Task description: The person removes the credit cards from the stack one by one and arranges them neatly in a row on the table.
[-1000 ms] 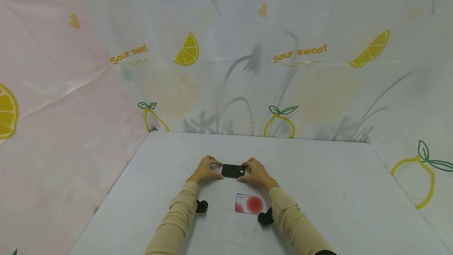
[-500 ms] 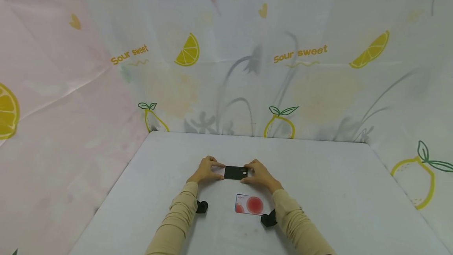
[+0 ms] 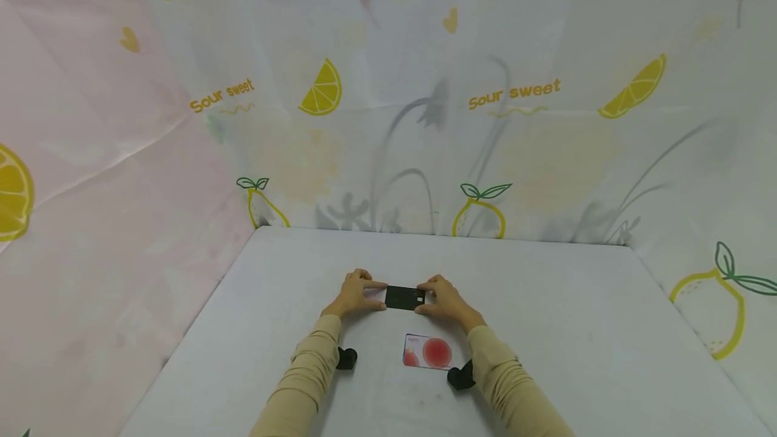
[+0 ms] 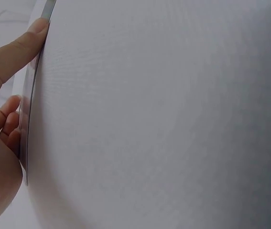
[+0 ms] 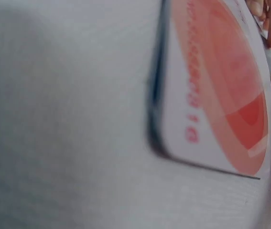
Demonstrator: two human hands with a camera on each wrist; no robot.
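Observation:
A black bank card [image 3: 404, 298] with a small pale chip near its right end lies level between both hands in the head view. My left hand [image 3: 354, 293] pinches its left end, forefinger at the far corner and thumb at the near corner. The right hand [image 3: 446, 299] pinches the right end the same way, across the far and near edges. Closer to me lies a white card with red circles [image 3: 427, 351], which fills much of the right wrist view. In the left wrist view the thumb [image 4: 36, 29] overlaps a thin card edge at the far left.
Both cards are over a white table [image 3: 546, 302]. Black wrist cameras, one on the left [image 3: 347, 358] and one on the right [image 3: 461, 376], sit inside the forearms; the right one is beside the red-and-white card. A lemon-printed cloth [image 3: 376, 154] hangs behind.
The black bank card and both hands have shifted slightly right and towards me, mostly in the first half second. The red-and-white card has stayed in place.

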